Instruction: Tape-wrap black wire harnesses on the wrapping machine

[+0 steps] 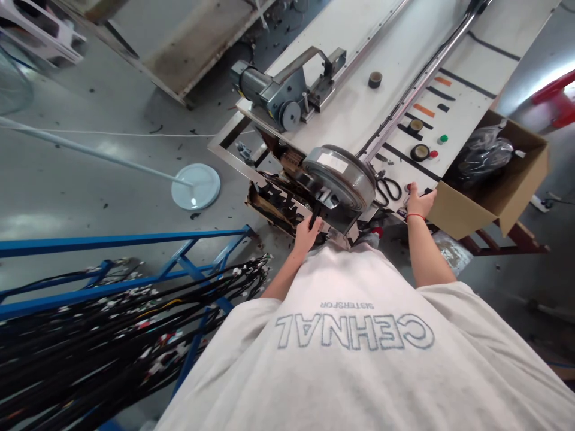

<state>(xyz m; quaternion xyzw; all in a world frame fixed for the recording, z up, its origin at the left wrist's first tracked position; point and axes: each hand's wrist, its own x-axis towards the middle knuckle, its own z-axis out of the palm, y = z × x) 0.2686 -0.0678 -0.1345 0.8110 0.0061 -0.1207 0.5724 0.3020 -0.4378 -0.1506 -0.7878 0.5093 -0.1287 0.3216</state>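
My left hand [306, 233] is closed around a short black handle-like piece [315, 214], just below a round, drum-shaped machine part [340, 173] at the table's near end. My right hand [420, 202] rests on the near right corner of the white table [359, 114]. Its fingers are apart, and one is beside a small red button [408, 187]. Black-handled scissors [387, 187] lie on the table between my hands. Rolls of black tape [420, 152] and a green button [444, 139] are farther up the tabletop.
An open cardboard box [471, 209] with black plastic inside stands at the right. A motor unit [269, 93] is mounted on the table's left side. Bundles of black cables [135, 341] hang on a blue rack [135, 239] at the lower left. A round white base [196, 187] stands on the floor.
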